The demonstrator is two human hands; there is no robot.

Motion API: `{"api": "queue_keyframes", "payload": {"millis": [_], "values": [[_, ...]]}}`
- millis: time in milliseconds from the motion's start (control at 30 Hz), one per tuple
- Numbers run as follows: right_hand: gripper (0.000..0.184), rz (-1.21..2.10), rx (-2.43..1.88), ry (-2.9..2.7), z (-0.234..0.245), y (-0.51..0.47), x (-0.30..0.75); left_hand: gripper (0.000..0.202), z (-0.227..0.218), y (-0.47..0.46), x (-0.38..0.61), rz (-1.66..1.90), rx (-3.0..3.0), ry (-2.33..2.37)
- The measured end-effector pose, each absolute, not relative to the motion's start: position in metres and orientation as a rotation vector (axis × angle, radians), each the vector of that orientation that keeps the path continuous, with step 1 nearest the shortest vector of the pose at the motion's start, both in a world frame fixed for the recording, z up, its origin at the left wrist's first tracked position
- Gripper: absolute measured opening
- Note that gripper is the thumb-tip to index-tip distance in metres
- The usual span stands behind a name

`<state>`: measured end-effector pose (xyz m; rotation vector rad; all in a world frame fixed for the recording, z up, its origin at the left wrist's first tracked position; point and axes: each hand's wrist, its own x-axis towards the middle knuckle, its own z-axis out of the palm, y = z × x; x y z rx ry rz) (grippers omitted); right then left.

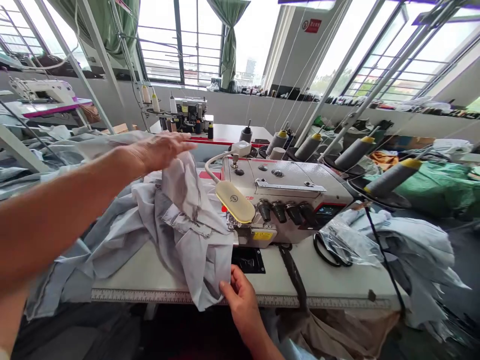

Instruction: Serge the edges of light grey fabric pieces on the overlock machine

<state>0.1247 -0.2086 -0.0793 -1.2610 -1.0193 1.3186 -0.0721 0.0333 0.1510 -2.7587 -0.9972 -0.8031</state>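
Note:
A light grey garment (187,225) lies bunched on the white sewing table (330,285), left of an overlock sewing machine (285,192). My left hand (161,150) reaches forward over the top of the cloth, fingers stretched out and together, resting on or just above its upper fold. At the table's front edge my right hand (240,295) pinches the garment's lower right edge between thumb and fingers, just below the machine's needle area. A cream lamp head (235,201) on a bent neck hangs over the needle.
Four grey thread cones (390,177) stand behind the machine at right. Black scissors (330,252) and a plastic bag lie right of the machine, beside a pile of pale cloth (416,250). Other sewing machines (189,112) and tables stand behind, under large windows.

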Motion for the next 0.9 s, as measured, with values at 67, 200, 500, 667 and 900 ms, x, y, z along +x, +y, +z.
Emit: {"api": "queue_keyframes", "payload": {"millis": [67, 200, 500, 667, 900], "values": [[0.017, 1.311, -1.262, -1.045, -0.080, -0.210, 0.126, 0.033, 0.127, 0.020, -0.058, -0.687, -2.877, -0.926], [0.018, 1.293, -1.283, -1.048, -0.081, -0.210, 0.129, 0.026, 0.083, -0.007, -0.044, -0.549, -3.078, -0.795], [0.019, 1.281, -1.269, -1.013, -0.076, -0.209, 0.128, 0.035, 0.046, 0.002, -0.029, -0.589, -3.172, -0.720], [0.022, 0.790, -1.363, -1.110, -0.074, -0.212, 0.138, 0.025, 0.048, -0.023, -0.037, -0.525, -3.206, -0.648], [0.043, 1.515, -0.907, -0.682, -0.021, -0.180, 0.118, 0.039, 0.065, -0.046, -0.018, -0.446, -3.269, -0.683]]}}
